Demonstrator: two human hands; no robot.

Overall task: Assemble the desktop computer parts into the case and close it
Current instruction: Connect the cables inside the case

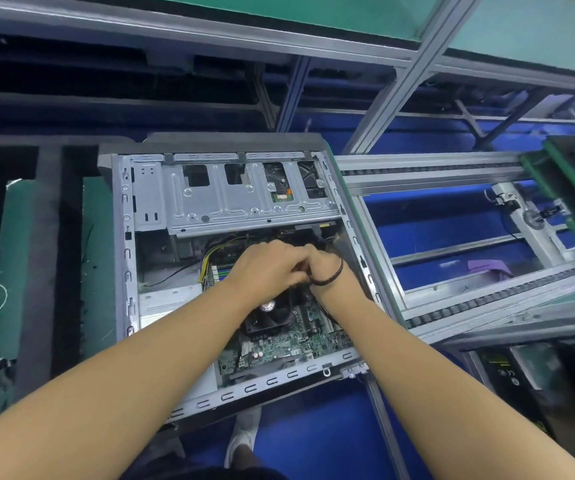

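Note:
An open grey computer case (125, 258) lies on its side on the bench. Its metal drive cage (230, 199) fills the far half. The green motherboard (289, 344) and a black CPU fan (272, 315) sit in the near half. Both hands are pressed together inside the case above the fan. My left hand (265, 268) covers most of my right hand (327, 265), which wears a dark wrist band. The fingers close on something small and dark, which I cannot identify. A bundle of yellow and black cables (211, 256) runs just left of the hands.
A green mat (12, 271) and dark foam strips lie left of the case. An aluminium conveyor frame (452, 306) runs off to the right, with a purple cloth (490, 266) below it. A black unit (507, 372) stands at the near right. The floor is blue.

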